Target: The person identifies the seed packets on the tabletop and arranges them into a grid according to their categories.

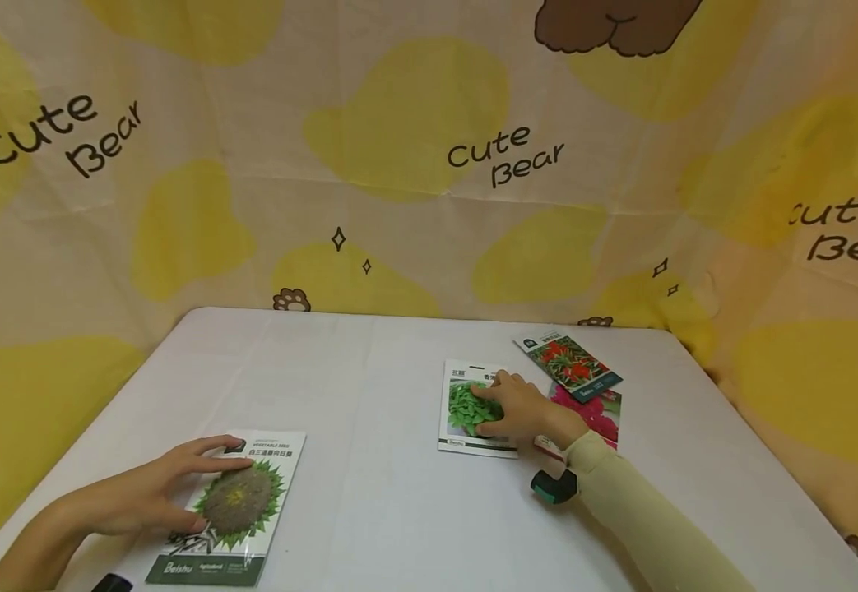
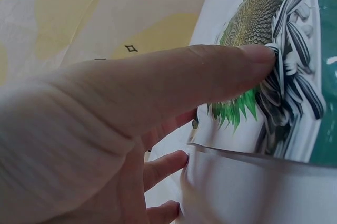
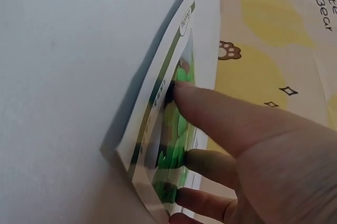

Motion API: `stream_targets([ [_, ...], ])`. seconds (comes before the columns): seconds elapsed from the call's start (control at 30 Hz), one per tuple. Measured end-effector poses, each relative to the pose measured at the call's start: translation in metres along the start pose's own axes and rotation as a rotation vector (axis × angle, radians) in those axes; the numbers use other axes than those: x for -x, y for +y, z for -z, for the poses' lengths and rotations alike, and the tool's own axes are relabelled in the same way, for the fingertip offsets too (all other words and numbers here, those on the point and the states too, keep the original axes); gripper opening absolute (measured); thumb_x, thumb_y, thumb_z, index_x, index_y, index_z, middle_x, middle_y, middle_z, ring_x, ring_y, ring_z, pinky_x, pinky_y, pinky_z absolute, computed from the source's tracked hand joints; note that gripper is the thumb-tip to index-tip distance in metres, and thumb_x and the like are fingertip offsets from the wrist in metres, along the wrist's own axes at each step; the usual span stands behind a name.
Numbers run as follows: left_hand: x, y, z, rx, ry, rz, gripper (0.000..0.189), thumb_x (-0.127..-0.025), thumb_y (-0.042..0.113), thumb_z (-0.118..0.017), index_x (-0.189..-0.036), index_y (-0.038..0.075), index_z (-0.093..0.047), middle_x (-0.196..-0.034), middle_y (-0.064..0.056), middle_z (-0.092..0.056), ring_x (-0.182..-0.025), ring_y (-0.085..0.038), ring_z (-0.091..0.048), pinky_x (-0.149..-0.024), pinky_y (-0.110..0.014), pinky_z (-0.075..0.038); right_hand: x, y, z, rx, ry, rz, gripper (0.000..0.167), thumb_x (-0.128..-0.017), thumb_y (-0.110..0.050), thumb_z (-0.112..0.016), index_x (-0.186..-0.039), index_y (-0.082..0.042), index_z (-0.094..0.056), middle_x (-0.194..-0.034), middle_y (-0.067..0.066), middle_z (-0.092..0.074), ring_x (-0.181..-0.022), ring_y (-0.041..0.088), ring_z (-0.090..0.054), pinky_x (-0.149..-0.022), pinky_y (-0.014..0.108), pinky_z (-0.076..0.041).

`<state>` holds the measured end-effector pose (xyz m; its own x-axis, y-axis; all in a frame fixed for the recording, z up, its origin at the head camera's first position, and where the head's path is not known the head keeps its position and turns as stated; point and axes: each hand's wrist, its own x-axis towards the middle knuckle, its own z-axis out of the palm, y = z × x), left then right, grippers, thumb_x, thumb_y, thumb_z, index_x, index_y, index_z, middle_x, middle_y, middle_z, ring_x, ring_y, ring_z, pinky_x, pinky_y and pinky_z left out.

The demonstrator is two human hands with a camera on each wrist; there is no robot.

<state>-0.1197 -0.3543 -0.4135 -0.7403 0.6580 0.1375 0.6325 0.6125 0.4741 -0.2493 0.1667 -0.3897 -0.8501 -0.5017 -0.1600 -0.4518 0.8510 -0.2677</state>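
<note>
The head view looks forward and down over the desk (image 1: 369, 510) to its far edge; close, sideways-turned wrist views share with it the sunflower packet (image 1: 239, 501) (left) and green-leaf packet (image 1: 462, 409) (right).

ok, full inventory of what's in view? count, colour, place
sunflower packet: 1, white/green, table's near left
leaf packet: 1, white/green, right of centre
red-flower packet: 1, red/green, far right, overlapping pink one
pink-flower packet: 1, pink, partly hidden
table: 1, white, under packets
backdrop: cream/yellow, behind table
wrist devices: 2, black, by wrists
sleeve: pale yellow, right arm
left hand: 1, bare, on sunflower packet
right hand: 1, bare, on leaf packet
</note>
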Motion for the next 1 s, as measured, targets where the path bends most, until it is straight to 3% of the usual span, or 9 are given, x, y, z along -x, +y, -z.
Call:
stream_targets([
  [0.23, 0.002, 0.000, -0.001, 0.019, 0.001, -0.018, 0.073, -0.081, 0.028, -0.082, -0.148, 0.021, -0.053, -0.158, 0.015, -0.033, -0.138, 0.025, -0.010, -0.092, -0.013, -0.036, 0.003, -0.009, -0.001, -0.013, -0.019, 0.002, 0.073, -0.088, -0.041, -0.076, -0.151, -0.015, -0.049, -0.134, 0.019, -0.050, -0.118, 0.030, -0.048, -0.099, 0.053, -0.041],
  [0.43, 0.001, 0.000, -0.001, -0.003, 0.027, -0.023, 0.074, -0.079, 0.027, -0.084, -0.146, 0.022, -0.054, -0.156, 0.014, -0.036, -0.139, 0.024, -0.012, -0.095, -0.010, -0.031, 0.002, -0.012, -0.006, -0.016, -0.003, 0.001, 0.074, -0.086, -0.044, -0.078, -0.149, -0.017, -0.051, -0.127, 0.015, -0.052, -0.110, 0.024, -0.048, -0.092, 0.046, -0.040],
  [0.7, 0.002, -0.001, 0.000, 0.004, 0.014, -0.006, 0.074, -0.079, 0.027, -0.083, -0.147, 0.023, -0.054, -0.156, 0.015, -0.035, -0.137, 0.026, -0.010, -0.093, -0.011, -0.033, 0.006, -0.022, -0.005, -0.033, -0.009, 0.048, 0.074, -0.084, -0.043, -0.080, -0.146, -0.010, -0.054, -0.116, 0.015, -0.051, -0.095, 0.022, -0.042, -0.081, 0.039, -0.037],
  [1.0, -0.001, -0.001, 0.001, -0.006, 0.007, -0.021, 0.075, -0.080, 0.028, -0.083, -0.148, 0.022, -0.053, -0.158, 0.016, -0.034, -0.138, 0.025, -0.010, -0.092, -0.012, -0.035, 0.011, -0.020, -0.011, -0.058, 0.023, 0.061, 0.074, -0.086, -0.041, -0.079, -0.148, -0.011, -0.052, -0.143, 0.019, -0.048, -0.124, 0.036, -0.048, -0.102, 0.056, -0.042],
])
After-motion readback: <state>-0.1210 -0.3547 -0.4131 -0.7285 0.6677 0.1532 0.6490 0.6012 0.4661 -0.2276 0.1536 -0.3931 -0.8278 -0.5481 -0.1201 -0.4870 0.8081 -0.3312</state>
